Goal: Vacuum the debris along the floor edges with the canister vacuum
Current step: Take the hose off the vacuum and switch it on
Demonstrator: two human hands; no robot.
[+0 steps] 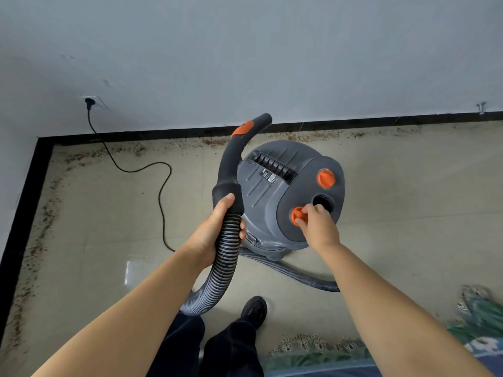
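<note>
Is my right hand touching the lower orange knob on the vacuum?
Touching. The head view shows the right hand with fingers curled around the lower orange knob.

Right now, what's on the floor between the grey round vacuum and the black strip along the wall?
Head view: brown crumbly debris lies on bare beige tile between the grey canister vacuum and black baseboard.
</note>
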